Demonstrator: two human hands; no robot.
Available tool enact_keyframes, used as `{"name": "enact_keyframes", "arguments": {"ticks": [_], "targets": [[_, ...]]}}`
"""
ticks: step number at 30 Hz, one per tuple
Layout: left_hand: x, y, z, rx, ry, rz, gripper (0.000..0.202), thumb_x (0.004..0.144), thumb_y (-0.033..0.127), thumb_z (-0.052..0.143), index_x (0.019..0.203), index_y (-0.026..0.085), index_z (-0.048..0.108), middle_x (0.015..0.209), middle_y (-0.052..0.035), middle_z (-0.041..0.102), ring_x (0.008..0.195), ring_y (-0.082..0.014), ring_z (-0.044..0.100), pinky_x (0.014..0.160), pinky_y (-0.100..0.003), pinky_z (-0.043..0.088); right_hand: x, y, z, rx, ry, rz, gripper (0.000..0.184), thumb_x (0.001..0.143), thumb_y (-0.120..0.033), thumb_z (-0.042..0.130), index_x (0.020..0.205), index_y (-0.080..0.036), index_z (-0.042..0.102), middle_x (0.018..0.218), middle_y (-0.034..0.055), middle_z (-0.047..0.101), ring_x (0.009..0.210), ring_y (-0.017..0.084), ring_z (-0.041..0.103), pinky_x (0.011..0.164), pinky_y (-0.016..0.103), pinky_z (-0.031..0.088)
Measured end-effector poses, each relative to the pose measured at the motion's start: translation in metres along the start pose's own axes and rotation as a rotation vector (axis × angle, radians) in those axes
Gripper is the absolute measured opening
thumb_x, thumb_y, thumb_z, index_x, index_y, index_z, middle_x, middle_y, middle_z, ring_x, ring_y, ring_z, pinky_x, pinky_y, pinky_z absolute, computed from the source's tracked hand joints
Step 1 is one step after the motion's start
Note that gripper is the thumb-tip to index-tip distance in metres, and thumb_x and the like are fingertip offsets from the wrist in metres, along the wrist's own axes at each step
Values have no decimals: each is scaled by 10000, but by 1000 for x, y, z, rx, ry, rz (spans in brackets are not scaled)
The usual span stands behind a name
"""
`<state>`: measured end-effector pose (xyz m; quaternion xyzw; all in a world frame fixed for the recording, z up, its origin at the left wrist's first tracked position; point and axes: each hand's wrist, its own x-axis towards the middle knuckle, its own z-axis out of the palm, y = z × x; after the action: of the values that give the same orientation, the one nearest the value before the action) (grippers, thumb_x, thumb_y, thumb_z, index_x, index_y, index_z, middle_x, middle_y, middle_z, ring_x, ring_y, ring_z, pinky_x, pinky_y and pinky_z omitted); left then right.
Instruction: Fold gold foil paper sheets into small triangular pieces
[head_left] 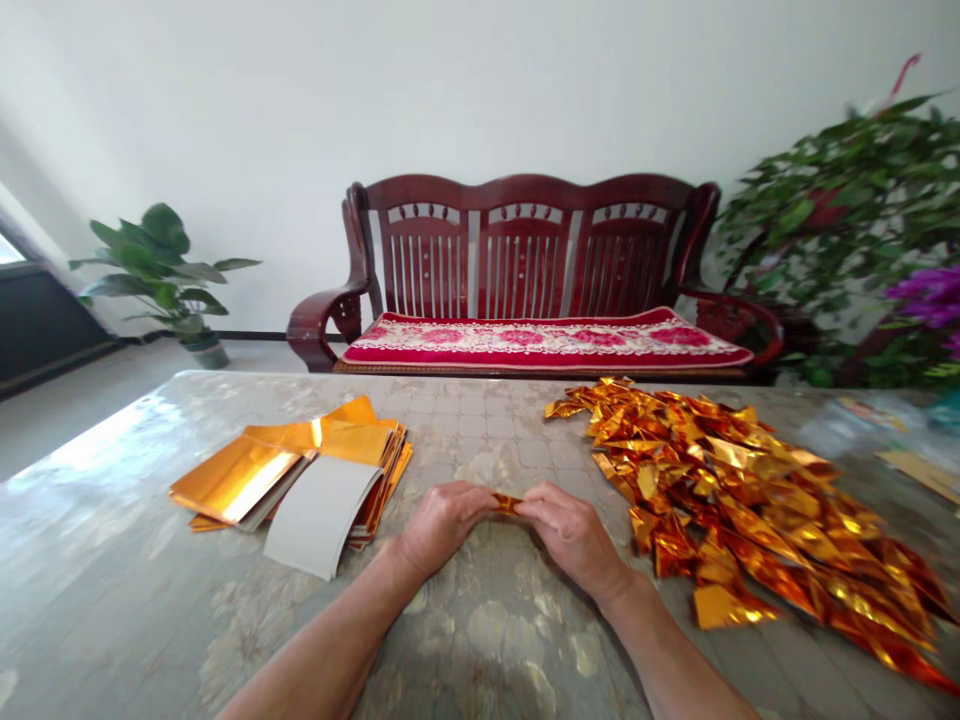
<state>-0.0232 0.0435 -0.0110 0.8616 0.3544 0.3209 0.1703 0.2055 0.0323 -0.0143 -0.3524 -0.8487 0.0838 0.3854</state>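
Note:
Between my two hands, a small piece of folded gold foil paper (507, 504) is held just above the table. My left hand (448, 515) pinches its left end, and my right hand (564, 525) grips the right end with fingers closed. Much of the foil is hidden behind the fingers. Left of my hands lies a loose stack of gold foil sheets (255, 470), with a pale-backed sheet (322, 515) face down at its front. A large heap of folded gold foil pieces (720, 480) spreads to the right of my right hand.
The table (480, 640) has a patterned, shiny cover. Clear plastic bags (862, 425) lie at its right edge. Behind stands a dark red wooden bench (525, 250) with a red floral cushion (547, 340). Potted plants (161, 265) flank it on both sides.

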Motion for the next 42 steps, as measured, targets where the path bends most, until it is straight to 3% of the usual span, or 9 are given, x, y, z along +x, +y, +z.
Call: {"name": "enact_keyframes", "arguments": {"ticks": [12,18,26,42], "targets": [[0,0,5,-71,33,-8,180,965,242,559,1043,244,721,944,-7,757,851,-131,697,788,-210,518,-1,1,5,70,32,25,167,947,-167,554,972,-224,709,897,34,684,813,138,668,718,236,543],[0,-1,7,-113,72,-29,150,949,256,587,976,212,728,936,-13,762,855,-132,702,796,-204,519,2,-2,1,49,2,19,138,940,-194,573,969,-224,705,870,29,675,794,141,662,700,237,535],[2,8,11,-158,129,-175,151,927,167,591,916,215,734,877,17,758,810,-115,694,765,-180,501,2,-6,5,-22,50,28,123,945,-185,561,930,-213,680,836,33,651,780,142,636,705,241,505],[2,7,8,-142,59,-119,176,938,225,566,867,200,725,837,-3,747,777,-125,677,753,-198,504,1,-9,7,-18,100,28,136,930,-162,559,888,-215,677,822,27,655,761,138,632,701,232,490]]}}
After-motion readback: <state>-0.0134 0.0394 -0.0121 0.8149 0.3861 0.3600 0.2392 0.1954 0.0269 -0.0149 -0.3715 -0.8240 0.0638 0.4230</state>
